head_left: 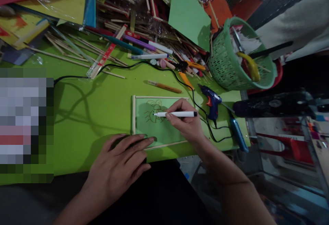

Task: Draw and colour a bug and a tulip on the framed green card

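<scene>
On the green table lies a green card (164, 132) edged with thin wooden sticks. It bears a brown line drawing (154, 103) of a bug-like figure with a round body, several legs and two loops above. My right hand (183, 122) pinches a white marker (177, 114) with a black end, held nearly level. Its tip is at the round body, by a small dark dot; whether it touches cannot be told. My left hand (123, 160) lies flat with fingers apart, its fingertips over the card's lower left corner. My right hand hides the card's right side.
Above the card lies an orange-brown marker (164, 86). A blue glue gun (212, 101) with a black cord stands right, near a blue tool (239, 134). A green basket (218, 53) holds tools. Sticks, markers and coloured paper (189, 16) crowd the back; a pixelated patch covers the left.
</scene>
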`<state>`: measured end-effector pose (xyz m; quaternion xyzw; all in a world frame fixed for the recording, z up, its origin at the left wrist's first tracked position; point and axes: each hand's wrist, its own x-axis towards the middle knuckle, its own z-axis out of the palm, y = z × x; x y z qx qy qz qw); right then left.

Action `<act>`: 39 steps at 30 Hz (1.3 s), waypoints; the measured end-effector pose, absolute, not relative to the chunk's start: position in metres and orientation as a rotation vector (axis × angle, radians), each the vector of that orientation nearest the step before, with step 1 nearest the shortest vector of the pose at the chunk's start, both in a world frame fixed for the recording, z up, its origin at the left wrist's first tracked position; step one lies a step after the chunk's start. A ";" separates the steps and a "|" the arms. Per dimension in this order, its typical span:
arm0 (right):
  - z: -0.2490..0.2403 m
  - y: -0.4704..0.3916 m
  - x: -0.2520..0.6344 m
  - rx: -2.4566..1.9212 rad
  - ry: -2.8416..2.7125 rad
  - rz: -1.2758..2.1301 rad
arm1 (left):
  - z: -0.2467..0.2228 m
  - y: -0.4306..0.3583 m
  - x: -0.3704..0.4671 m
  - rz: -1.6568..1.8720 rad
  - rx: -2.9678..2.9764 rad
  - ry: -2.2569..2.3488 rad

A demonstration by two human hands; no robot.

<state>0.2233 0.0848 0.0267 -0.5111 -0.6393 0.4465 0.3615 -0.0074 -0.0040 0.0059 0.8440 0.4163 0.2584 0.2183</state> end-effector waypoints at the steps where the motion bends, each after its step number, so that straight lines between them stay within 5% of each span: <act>1: 0.027 0.085 0.223 -1.321 -1.642 1.155 | 0.006 -0.004 -0.007 0.715 2.338 1.156; 39: 0.025 0.080 0.228 -1.299 -1.595 1.260 | 0.007 -0.008 -0.009 0.664 2.333 1.179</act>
